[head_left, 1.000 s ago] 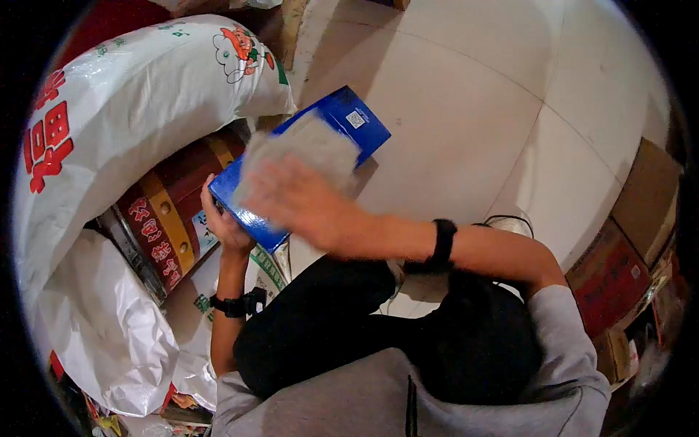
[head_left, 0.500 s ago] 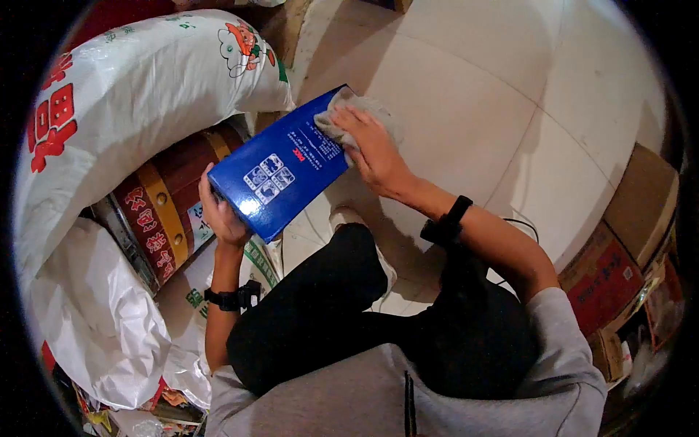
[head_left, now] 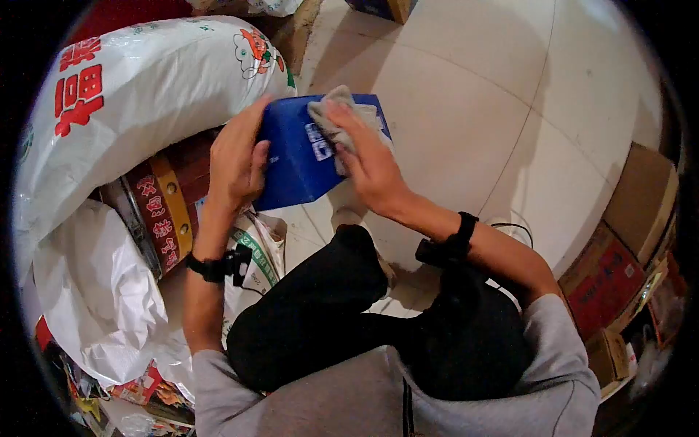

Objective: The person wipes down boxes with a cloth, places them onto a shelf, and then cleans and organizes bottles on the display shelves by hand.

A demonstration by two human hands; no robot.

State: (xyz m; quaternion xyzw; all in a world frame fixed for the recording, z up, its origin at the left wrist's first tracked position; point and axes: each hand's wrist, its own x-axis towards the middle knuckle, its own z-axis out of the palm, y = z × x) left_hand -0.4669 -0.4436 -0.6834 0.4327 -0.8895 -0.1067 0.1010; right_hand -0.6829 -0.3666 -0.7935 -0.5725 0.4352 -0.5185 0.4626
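Note:
A blue box with white print is tilted in the air above my knees. My left hand grips its left side, the thumb lying on the near face and the fingers partly hidden behind it. Against the box's right part, my right hand presses a crumpled grey-beige cloth, its fingers bent over the fabric. Some of the cloth hangs on the far side of that hand.
A big white sack with red print lies at the upper left, over a dark red box. White plastic is below it. Cartons stand at the right, another box at the top. Pale tiles form the floor.
The blue box has been turned, showing different faces. My left hand has shifted up along its left side. My right hand, with the cloth, first moved right and now lies on another face.

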